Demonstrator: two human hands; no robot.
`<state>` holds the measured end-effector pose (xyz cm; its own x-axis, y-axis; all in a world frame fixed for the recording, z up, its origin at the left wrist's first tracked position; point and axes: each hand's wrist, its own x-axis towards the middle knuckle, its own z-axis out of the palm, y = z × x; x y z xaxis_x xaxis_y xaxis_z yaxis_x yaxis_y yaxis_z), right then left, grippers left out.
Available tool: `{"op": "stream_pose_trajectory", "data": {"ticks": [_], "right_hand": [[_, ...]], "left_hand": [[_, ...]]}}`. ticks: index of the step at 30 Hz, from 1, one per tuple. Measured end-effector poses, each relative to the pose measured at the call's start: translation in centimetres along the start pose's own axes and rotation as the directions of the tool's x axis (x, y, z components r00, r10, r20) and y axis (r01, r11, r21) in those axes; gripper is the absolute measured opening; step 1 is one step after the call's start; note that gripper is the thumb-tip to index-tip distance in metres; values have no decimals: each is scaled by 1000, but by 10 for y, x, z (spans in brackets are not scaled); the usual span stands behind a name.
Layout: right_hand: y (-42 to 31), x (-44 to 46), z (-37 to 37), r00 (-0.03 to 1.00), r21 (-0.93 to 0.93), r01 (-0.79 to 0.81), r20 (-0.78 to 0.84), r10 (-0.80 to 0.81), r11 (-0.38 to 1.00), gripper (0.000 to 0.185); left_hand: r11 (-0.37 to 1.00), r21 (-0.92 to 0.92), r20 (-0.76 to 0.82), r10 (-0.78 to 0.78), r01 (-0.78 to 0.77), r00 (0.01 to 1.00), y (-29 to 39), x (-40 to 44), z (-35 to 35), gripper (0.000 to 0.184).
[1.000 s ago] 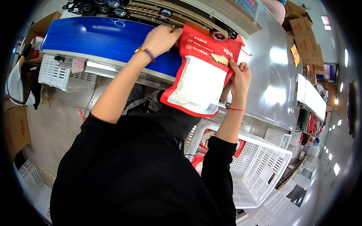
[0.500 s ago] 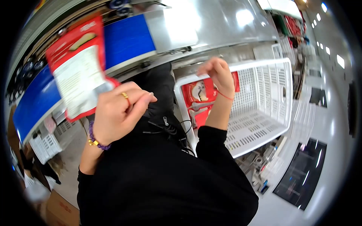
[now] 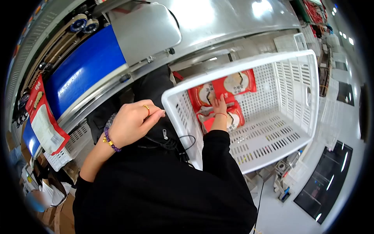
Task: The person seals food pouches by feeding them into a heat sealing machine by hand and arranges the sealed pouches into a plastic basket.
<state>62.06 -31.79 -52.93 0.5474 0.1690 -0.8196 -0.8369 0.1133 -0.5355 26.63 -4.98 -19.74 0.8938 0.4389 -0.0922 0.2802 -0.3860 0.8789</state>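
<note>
Over my lap, my left hand (image 3: 135, 121) is loosely closed, with its thumb against the curled fingers and nothing visible in it. My right hand (image 3: 220, 105) reaches into a white plastic basket (image 3: 261, 158), its fingers apart and touching the red packages. Several red packages lie at the basket's left end, among them one (image 3: 236, 84) just beyond my fingertips and one (image 3: 236, 117) beside my wrist. A red and white bag (image 3: 46, 123) stands out over the near edge of the blue conveyor belt (image 3: 80, 72) at the left, away from both hands.
A metal plate (image 3: 146, 33) lies at the right end of the belt, beside a shiny steel table (image 3: 230, 17). Machine rollers (image 3: 78, 23) line the belt's far side. Another white crate (image 3: 58, 160) is under the belt, with cardboard boxes at lower left.
Both hands have let go of the red and white bag, which travelled left along the belt. My right hand moved down into the basket. The view turned towards the basket.
</note>
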Motion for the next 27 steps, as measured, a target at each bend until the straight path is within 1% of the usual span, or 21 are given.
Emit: {"op": "stream_pose_trajectory", "data": {"ticks": [1, 2, 3, 5, 6, 8, 9, 11, 13, 14, 15, 16, 17, 18, 19, 21, 22, 24, 25, 26, 27], "right_hand": [[3, -2, 14, 997, -3, 52, -56, -52, 999, 44], [-1, 2, 22, 998, 44, 1, 66, -4, 999, 43], [-3, 3, 30, 997, 44, 51, 62, -54, 998, 34], [-15, -28, 54, 908, 133, 298, 265, -323, 945, 14], [-27, -51, 70, 851, 330, 215, 399, -342, 919, 14], [-42, -120, 100, 846, 397, 268, 340, -412, 878, 15], [-50, -113, 82, 684, 528, -37, 632, -364, 848, 17], [-46, -208, 123, 714, 473, 275, 483, -507, 837, 23], [-39, -233, 117, 353, 441, 154, 812, -466, 884, 36], [-31, -252, 123, 327, 353, 255, 845, -424, 900, 48], [-14, -269, 131, 473, 290, 379, 756, -453, 879, 62], [-15, -325, 176, 165, 170, 373, 955, -246, 912, 74], [8, -311, 151, 322, 112, 375, 915, -242, 920, 85], [20, -318, 156, 316, 151, 50, 935, -159, 987, 96], [25, -335, 178, 108, 185, -135, 979, -171, 974, 80], [32, -351, 206, -167, 282, 46, 948, -270, 958, 63], [31, -364, 216, -173, 283, 58, 947, -269, 957, 63], [26, -403, 231, -57, 152, 145, 988, -145, 978, 56], [14, -417, 233, -260, 189, 206, 956, -133, 960, 48], [3, -410, 255, -573, 97, 85, 819, -31, 992, 42], [-6, -402, 274, -823, -40, 4, 567, 26, 999, 36]], "left_hand": [[1000, 12, -8, -4, 4, 1000, -1, 1, -2, 17], [1000, 9, -15, -4, 4, 1000, -2, 2, -3, 17], [1000, 6, -26, 0, 1, 1000, -5, 2, -3, 16], [997, 76, -13, 14, -13, 1000, -13, 5, -2, 15], [997, 80, -7, 18, -17, 1000, -13, 7, -4, 14], [996, 48, -108, 79, -74, 991, -13, 9, -3, 14], [998, 34, -66, 58, -56, 996, -12, 10, -6, 24], [993, 27, -88, 117, -116, 989, -9, 11, -10, 50], [980, 17, -96, 201, -200, 975, -11, 13, -7, 76], [974, -53, -38, 220, -222, 975, -8, 14, -9, 87], [951, -84, -27, 297, -298, 955, -3, 14, -11, 90], [915, -124, 30, 391, -385, 920, -2, 13, -12, 90], [869, -168, 80, 482, -465, 872, -1, 11, -11, 91], [843, -318, 18, 462, -433, 887, 8, 6, -14, 76], [835, -318, 14, 478, -450, 878, 9, 1, -16, 76], [803, -350, -212, 433, -482, 876, 7, -12, -23, 51], [792, -371, -309, 387, -485, 869, 14, -19, -29, 33], [794, -451, -341, 269, -408, 901, 5, -37, -41, 30], [769, -522, -360, 194, -369, 913, -3, -46, -46, 29], [779, -516, -466, 92, -355, 880, -10, -54, -51, 26], [788, -512, -566, -10, -342, 825, -17, -60, -57, 22]]}}
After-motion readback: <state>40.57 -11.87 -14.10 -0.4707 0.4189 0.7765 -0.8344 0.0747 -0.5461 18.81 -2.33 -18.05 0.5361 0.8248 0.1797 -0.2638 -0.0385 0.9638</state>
